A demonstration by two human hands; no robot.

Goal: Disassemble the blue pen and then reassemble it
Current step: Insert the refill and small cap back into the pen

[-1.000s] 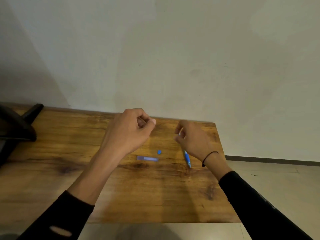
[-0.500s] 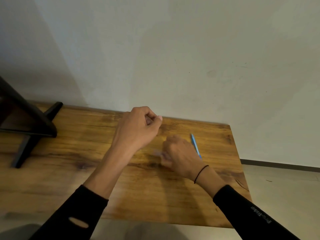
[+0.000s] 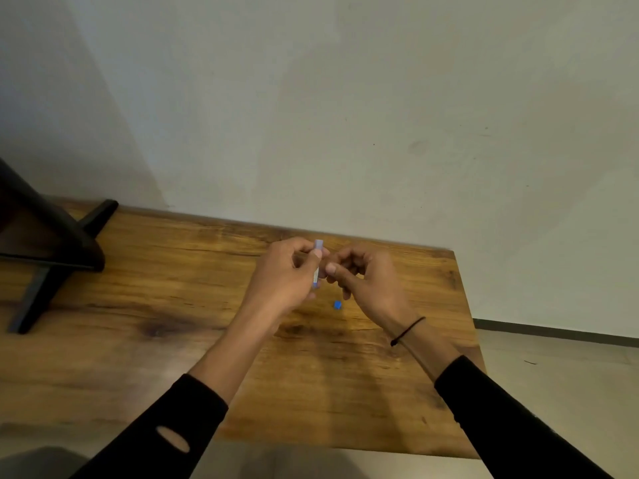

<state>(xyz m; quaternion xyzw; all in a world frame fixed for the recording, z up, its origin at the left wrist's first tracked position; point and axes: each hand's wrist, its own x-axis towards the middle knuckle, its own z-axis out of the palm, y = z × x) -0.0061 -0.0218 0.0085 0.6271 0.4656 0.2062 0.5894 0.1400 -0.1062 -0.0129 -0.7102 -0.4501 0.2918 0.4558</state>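
A short translucent blue pen tube (image 3: pixel 316 267) stands nearly upright above the wooden table (image 3: pixel 173 340), held between both hands. My left hand (image 3: pixel 281 280) pinches its upper part with thumb and fingers. My right hand (image 3: pixel 368 283) is curled beside it, with its thumb and fingertips touching the tube's middle. A small blue pen piece (image 3: pixel 337 304) lies on the table just below and between the hands. No other part of the pen shows; my right hand hides the table behind it.
A black stand (image 3: pixel 52 250) with splayed legs sits on the table's far left. A pale wall runs along the table's back edge. The table's right edge (image 3: pixel 465 305) drops to a light floor (image 3: pixel 553 375).
My right hand laid the long blue pen part on the table, picked up the translucent tube and raised it to my left hand. The camera view swung to the left.
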